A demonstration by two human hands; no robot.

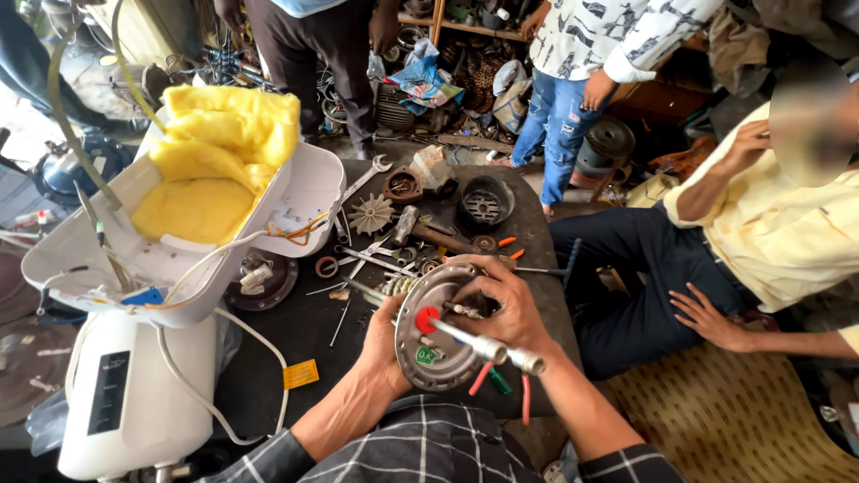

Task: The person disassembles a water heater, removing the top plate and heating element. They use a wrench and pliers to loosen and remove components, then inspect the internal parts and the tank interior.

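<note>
Left hand: the left hand (386, 344) is at about 6 o'clock of the picture, its palm against the left rim of a round grey metal flange plate (438, 331); its grip is closed around that rim and carries the plate from behind.
Right hand: the right hand (504, 306) lies over the top right part of the same plate, at 2 o'clock of it; the fingers are curled on the rim and on the small fittings there, so this grip too is closed on the plate.
Plate: it is tilted toward the camera, above the near edge of the dark round surface (295, 335); a small red cap (427, 318) sits at its left centre, and two silver metal tubes (488, 347) stick out from it toward 4 o'clock.
Wires: a red wire and a green wire (490, 379) hang under the plate at 5 o'clock.
Surface at 12 o'clock: a black round ribbed housing (484, 203), a pale plastic fan wheel (370, 215) and a silver spanner (365, 179) lie among loose tools.
At 9 o'clock: an opened white plastic heater casing (134, 259) with yellow foam insulation (219, 148) inside it.
At 3 o'clock: a seated person in a pale yellow shirt (774, 228); two other persons stand at 12 o'clock.
</note>
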